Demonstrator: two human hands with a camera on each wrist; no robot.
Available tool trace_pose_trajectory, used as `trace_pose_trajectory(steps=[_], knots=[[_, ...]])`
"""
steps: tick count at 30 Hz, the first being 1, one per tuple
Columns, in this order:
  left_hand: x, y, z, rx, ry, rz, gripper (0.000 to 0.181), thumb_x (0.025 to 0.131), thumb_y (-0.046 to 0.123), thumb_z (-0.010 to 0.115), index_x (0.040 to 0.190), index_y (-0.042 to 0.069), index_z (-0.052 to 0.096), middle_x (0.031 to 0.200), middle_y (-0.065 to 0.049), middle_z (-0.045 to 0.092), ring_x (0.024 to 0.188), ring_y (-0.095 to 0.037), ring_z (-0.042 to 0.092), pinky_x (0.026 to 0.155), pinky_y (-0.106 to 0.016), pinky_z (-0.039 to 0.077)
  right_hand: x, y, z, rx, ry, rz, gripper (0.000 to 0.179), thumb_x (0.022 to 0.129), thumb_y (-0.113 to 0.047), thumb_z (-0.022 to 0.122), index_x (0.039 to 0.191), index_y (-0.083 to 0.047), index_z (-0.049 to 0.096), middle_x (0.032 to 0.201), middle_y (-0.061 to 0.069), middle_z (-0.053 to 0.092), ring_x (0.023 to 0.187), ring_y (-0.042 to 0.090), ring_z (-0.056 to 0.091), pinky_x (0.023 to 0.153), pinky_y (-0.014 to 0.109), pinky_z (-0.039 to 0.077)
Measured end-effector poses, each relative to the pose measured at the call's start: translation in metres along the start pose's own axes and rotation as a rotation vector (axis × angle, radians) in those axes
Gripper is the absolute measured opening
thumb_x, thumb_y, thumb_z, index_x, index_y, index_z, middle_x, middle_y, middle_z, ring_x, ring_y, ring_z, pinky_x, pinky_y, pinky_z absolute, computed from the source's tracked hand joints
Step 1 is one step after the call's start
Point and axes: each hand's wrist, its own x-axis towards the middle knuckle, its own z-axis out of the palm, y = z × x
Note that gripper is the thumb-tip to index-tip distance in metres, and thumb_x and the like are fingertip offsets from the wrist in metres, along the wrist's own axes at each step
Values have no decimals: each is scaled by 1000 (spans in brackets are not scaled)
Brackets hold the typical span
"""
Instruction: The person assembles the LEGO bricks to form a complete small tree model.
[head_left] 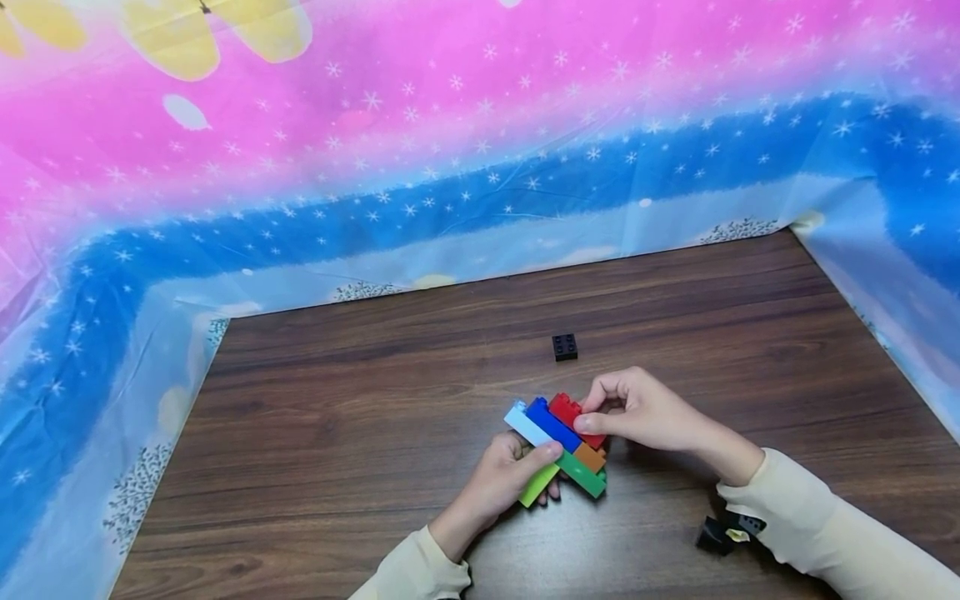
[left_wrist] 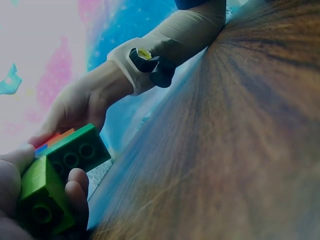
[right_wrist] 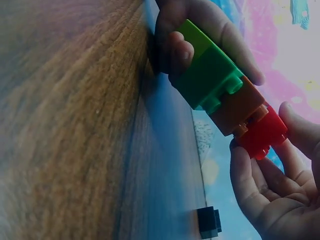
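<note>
My left hand (head_left: 498, 479) grips a joined build of toy building bricks above the table, its thumb lying across the near face. The build has a lime brick (head_left: 538, 486), a green brick (head_left: 585, 477), a pale blue brick (head_left: 527, 426), a blue brick (head_left: 553, 425) and an orange brick (head_left: 590, 457). At its far right edge, my right hand (head_left: 648, 412) pinches a red brick (right_wrist: 262, 132) between thumb and fingers. In the right wrist view, the red brick sits against the orange one, studs outward. Part of it is hidden by my fingers in the head view.
A black brick (head_left: 565, 347) with studs up stands on the brown wooden table (head_left: 360, 417), beyond the hands. Behind the table and along its sides hangs a pink and blue patterned cloth (head_left: 480, 167). A small black device (head_left: 716, 536) is at my right sleeve.
</note>
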Motion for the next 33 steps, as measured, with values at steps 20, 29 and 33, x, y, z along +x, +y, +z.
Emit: trace_pose_trajectory(steps=[20, 29, 33], knots=[[-2, 0, -1, 12, 38, -8, 36, 108, 23, 63, 125, -9, 63, 71, -6, 69, 57, -10, 64, 51, -20, 53, 3, 12, 5, 62, -1, -8, 7, 98, -9, 76, 94, -4, 73, 91, 6, 77, 70, 9, 59, 60, 22, 47], [-1, 1, 0, 25, 1, 36, 33, 108, 21, 62, 118, -10, 64, 69, -4, 67, 56, -9, 62, 50, -19, 51, 2, 5, -1, 26, -50, -9, 8, 99, -9, 74, 92, -5, 72, 81, 3, 73, 63, 8, 49, 52, 24, 36], [-1, 0, -1, 44, -15, 40, 35, 108, 20, 62, 120, -13, 63, 73, -6, 67, 58, -10, 62, 50, -19, 51, 2, 7, -1, 31, -64, -9, 10, 99, -9, 74, 91, -5, 72, 79, 2, 70, 61, 8, 45, 50, 26, 33]])
